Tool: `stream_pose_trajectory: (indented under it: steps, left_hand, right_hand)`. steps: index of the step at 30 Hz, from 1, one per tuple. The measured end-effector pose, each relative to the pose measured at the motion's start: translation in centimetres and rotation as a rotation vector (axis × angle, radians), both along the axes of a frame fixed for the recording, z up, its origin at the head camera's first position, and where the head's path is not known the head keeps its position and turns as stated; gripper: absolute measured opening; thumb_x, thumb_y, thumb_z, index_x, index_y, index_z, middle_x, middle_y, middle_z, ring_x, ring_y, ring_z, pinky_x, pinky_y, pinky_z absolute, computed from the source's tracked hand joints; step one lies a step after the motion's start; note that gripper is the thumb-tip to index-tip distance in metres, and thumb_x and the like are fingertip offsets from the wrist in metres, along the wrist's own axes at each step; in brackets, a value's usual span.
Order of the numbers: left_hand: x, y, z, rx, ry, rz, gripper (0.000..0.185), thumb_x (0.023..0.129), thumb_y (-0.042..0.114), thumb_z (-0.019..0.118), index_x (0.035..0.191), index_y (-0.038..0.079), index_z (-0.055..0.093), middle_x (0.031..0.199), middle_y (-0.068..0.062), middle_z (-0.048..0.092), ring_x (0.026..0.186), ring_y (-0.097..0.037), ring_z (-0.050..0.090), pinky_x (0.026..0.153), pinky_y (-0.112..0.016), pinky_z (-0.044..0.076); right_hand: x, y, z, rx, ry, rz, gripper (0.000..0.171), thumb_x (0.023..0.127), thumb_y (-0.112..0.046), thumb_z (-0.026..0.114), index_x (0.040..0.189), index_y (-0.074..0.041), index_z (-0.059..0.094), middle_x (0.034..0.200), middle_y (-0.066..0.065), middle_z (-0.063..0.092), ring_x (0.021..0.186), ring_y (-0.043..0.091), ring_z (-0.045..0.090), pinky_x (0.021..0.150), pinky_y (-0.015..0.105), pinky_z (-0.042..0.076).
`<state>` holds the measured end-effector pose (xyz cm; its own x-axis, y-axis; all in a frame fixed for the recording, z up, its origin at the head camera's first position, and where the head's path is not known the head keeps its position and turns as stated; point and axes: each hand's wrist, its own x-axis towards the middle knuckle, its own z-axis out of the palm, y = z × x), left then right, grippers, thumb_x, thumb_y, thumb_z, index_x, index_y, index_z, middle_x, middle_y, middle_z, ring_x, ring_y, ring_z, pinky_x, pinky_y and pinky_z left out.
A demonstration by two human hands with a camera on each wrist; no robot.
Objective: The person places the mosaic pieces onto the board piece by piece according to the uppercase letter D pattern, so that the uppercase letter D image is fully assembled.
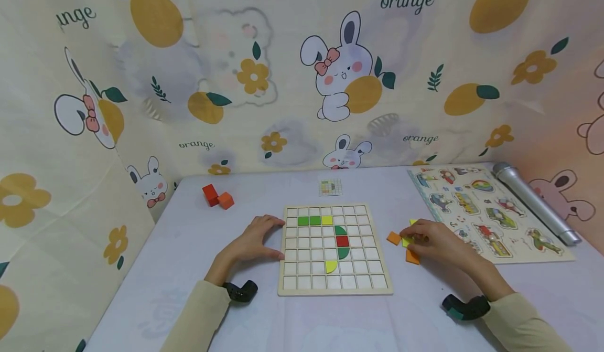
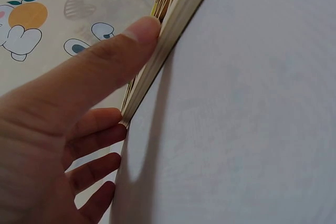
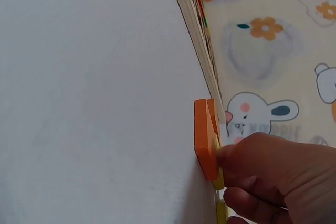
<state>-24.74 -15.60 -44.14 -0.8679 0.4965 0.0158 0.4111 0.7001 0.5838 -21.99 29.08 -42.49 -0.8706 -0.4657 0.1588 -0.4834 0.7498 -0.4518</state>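
Note:
A square wooden grid board (image 1: 289, 284) lies on the table, holding green squares (image 1: 309, 221), a yellow square (image 1: 327, 220), a red square (image 1: 342, 241) and rounded green and yellow pieces. My left hand (image 1: 252, 242) rests its thumb and fingertips against the board's left edge, fingers spread. In the left wrist view, the thumb (image 2: 142, 30) lies at the board's rim. My right hand (image 1: 436, 244) bends its fingers over yellow tiles (image 1: 406, 242) beside orange tiles (image 1: 412, 257). The right wrist view has the thumb at a yellow tile behind an orange tile (image 3: 202, 135); I cannot tell whether it is pinched.
Red-orange blocks (image 1: 218, 198) sit at the back left. A small pattern card (image 1: 330, 187) lies behind the board. To the right are a picture puzzle board (image 1: 491, 215) and a silver cylinder (image 1: 535, 202). A printed cloth (image 1: 283, 79) hangs behind the table.

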Motion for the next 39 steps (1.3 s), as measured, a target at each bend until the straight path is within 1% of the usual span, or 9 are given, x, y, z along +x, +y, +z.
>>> stream_pose_trajectory:
  steps: [12, 16, 19, 22, 25, 29, 34, 37, 39]
  left_hand:
    - [-0.1, -0.1, 0.0, -0.015, -0.006, 0.011, 0.079, 0.067, 0.042, 0.081, 0.133, 0.015, 0.048, 0.136, -0.003, 0.044, 0.128, -0.024, 0.032, 0.106, -0.048, 0.030]
    - [-0.1, -0.1, 0.1, -0.019, -0.013, 0.015, 0.079, 0.067, 0.043, 0.081, 0.133, 0.016, 0.048, 0.136, -0.002, 0.044, 0.129, -0.023, 0.032, 0.107, -0.047, 0.029]
    - [-0.1, -0.1, 0.1, -0.009, -0.012, 0.011, 0.079, 0.067, 0.042, 0.082, 0.133, 0.015, 0.048, 0.135, -0.002, 0.045, 0.128, -0.024, 0.032, 0.107, -0.048, 0.029]
    - [-0.1, -0.1, 0.1, -0.003, -0.017, 0.010, 0.079, 0.067, 0.042, 0.082, 0.132, 0.015, 0.048, 0.136, -0.002, 0.045, 0.128, -0.023, 0.032, 0.107, -0.047, 0.029]
    - [-0.1, -0.1, 0.0, -0.010, -0.022, 0.014, 0.078, 0.067, 0.042, 0.081, 0.133, 0.016, 0.048, 0.136, -0.001, 0.044, 0.129, -0.022, 0.032, 0.107, -0.046, 0.029]
    - [-0.2, 0.0, -0.1, -0.017, -0.018, 0.013, 0.079, 0.067, 0.043, 0.081, 0.133, 0.016, 0.048, 0.136, 0.000, 0.044, 0.129, -0.022, 0.032, 0.107, -0.046, 0.030]
    - [-0.2, -0.1, -0.1, -0.015, -0.013, 0.011, 0.079, 0.067, 0.043, 0.081, 0.133, 0.016, 0.048, 0.136, -0.001, 0.045, 0.128, -0.022, 0.032, 0.107, -0.046, 0.029]
    - [-0.2, -0.1, -0.1, -0.012, -0.009, 0.006, 0.079, 0.067, 0.043, 0.081, 0.133, 0.016, 0.048, 0.135, -0.001, 0.045, 0.128, -0.023, 0.032, 0.107, -0.047, 0.030]
    - [-0.2, -0.1, -0.2, -0.012, -0.005, 0.001, 0.079, 0.067, 0.043, 0.081, 0.133, 0.015, 0.048, 0.135, -0.002, 0.045, 0.128, -0.023, 0.033, 0.106, -0.047, 0.030]
  right_hand:
    - [-0.1, -0.2, -0.2, 0.009, 0.034, -0.009, 0.026, 0.076, -0.004, 0.072, 0.102, -0.007, 0.069, 0.092, 0.000, 0.059, 0.075, 0.011, 0.048, 0.060, 0.021, 0.044]
    - [-0.2, -0.4, -0.5, 0.011, 0.058, -0.028, 0.023, 0.078, -0.014, 0.074, 0.101, -0.009, 0.070, 0.092, -0.002, 0.059, 0.076, 0.011, 0.049, 0.061, 0.022, 0.046]
    - [-0.4, -0.8, -0.8, 0.025, 0.067, -0.051, 0.025, 0.079, -0.023, 0.074, 0.101, -0.011, 0.070, 0.094, -0.002, 0.059, 0.081, 0.012, 0.052, 0.068, 0.026, 0.048]
    - [-0.6, -1.4, -1.1, 0.054, 0.055, -0.069, 0.027, 0.079, -0.027, 0.074, 0.101, -0.013, 0.071, 0.095, -0.003, 0.059, 0.085, 0.014, 0.053, 0.072, 0.029, 0.050]
    - [-0.7, -1.8, -1.2, 0.078, 0.048, -0.067, 0.025, 0.079, -0.026, 0.074, 0.100, -0.013, 0.070, 0.096, -0.003, 0.058, 0.087, 0.014, 0.053, 0.072, 0.029, 0.050]
    - [-0.5, -2.6, -0.8, 0.098, 0.087, -0.056, 0.023, 0.079, -0.022, 0.074, 0.100, -0.012, 0.070, 0.094, -0.004, 0.060, 0.085, 0.012, 0.053, 0.072, 0.028, 0.050]
    - [-0.1, -4.7, 0.2, 0.101, 0.102, -0.033, 0.023, 0.077, -0.020, 0.075, 0.099, -0.012, 0.070, 0.090, -0.005, 0.061, 0.076, 0.010, 0.051, 0.065, 0.025, 0.046]
    - [0.3, -6.7, 0.6, 0.093, 0.112, -0.003, 0.024, 0.076, -0.022, 0.077, 0.098, -0.014, 0.071, 0.089, -0.006, 0.061, 0.075, 0.009, 0.050, 0.063, 0.022, 0.045]
    - [0.7, -8.3, 0.8, 0.080, 0.134, 0.039, 0.026, 0.075, -0.024, 0.077, 0.098, -0.014, 0.071, 0.090, -0.006, 0.062, 0.076, 0.008, 0.052, 0.062, 0.020, 0.047]
